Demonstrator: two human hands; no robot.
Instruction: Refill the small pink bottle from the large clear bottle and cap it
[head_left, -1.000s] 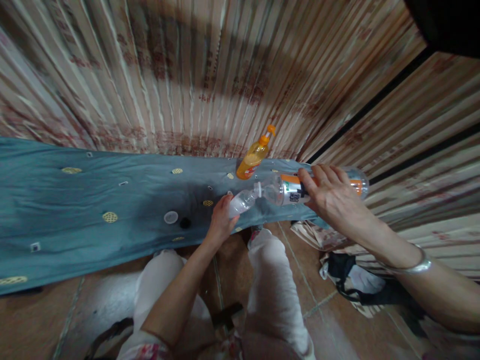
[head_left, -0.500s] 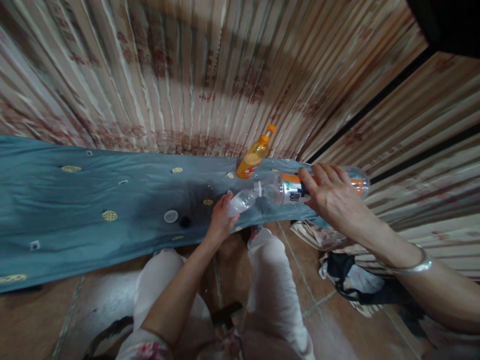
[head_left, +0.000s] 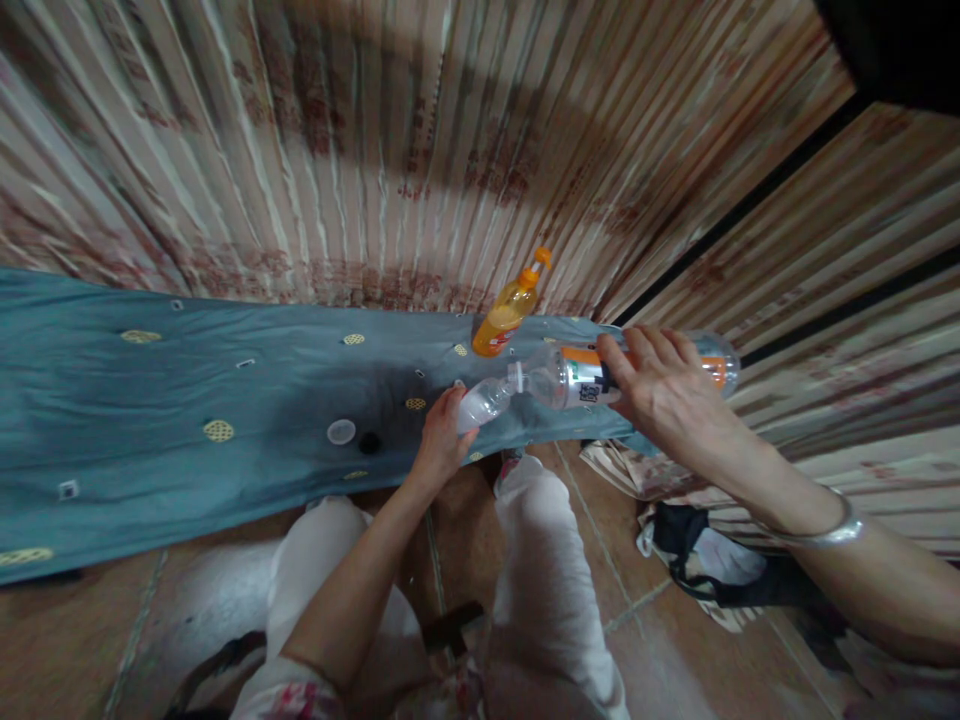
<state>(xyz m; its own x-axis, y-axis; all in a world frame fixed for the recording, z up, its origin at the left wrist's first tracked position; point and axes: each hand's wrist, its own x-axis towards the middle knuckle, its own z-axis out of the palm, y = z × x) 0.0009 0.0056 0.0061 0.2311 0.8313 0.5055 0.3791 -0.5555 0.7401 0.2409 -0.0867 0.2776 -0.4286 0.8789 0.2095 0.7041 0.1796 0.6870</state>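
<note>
My right hand (head_left: 655,385) is wrapped round a large clear plastic bottle (head_left: 549,374) with an orange, silver and black label. That bottle lies nearly level in the air, its neck pointing left. Mouth to mouth with it is a small clear plastic bottle (head_left: 484,403), tilted, its base in the fingers of my left hand (head_left: 444,435). Whether liquid passes between them I cannot tell. Just behind the two necks stands a pump bottle (head_left: 501,322) of orange-yellow liquid. To the left of my left hand lie a round translucent lid (head_left: 341,432) and a small black cap (head_left: 369,443).
A blue-green patterned cloth (head_left: 277,370) covers the long narrow surface. Pleated curtains (head_left: 360,150) hang behind it and on the right, with dark bars (head_left: 750,205) across them. Dark and white fabric (head_left: 720,560) lies on the tiled floor (head_left: 637,600) at right.
Both hands and both bottles stay almost where they were. The view has shifted very slightly; nothing was taken hold of or let go.
</note>
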